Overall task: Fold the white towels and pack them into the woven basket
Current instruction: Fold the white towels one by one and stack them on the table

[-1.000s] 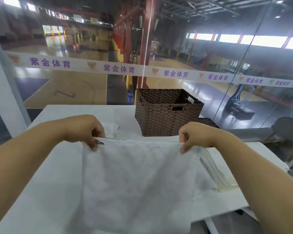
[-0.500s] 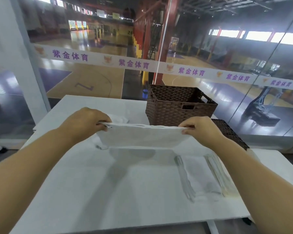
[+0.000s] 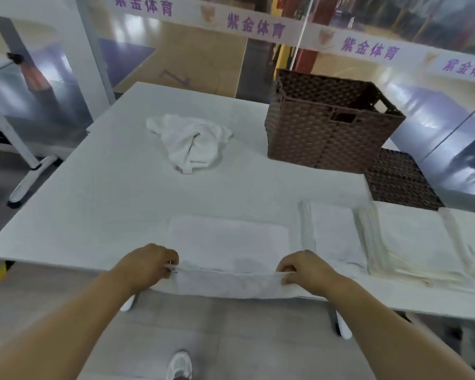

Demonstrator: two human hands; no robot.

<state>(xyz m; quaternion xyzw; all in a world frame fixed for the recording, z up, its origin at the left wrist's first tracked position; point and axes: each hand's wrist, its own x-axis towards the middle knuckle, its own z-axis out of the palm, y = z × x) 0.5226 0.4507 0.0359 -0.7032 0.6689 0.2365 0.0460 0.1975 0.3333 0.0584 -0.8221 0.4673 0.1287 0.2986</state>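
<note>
Pinching one white towel (image 3: 228, 242) at the table (image 3: 107, 193) edge, left hand (image 3: 148, 266) and right hand (image 3: 303, 271) fold; folded towels (image 3: 406, 239) and crumpled towel (image 3: 192, 141) remain outside the woven basket (image 3: 329, 122).

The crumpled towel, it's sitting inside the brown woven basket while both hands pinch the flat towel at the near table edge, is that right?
Not quite. The head view shows the crumpled towel lying on the table, left of the woven basket, not inside it. The rest holds: the left hand and right hand pinch the flat towel at the near edge.
</note>
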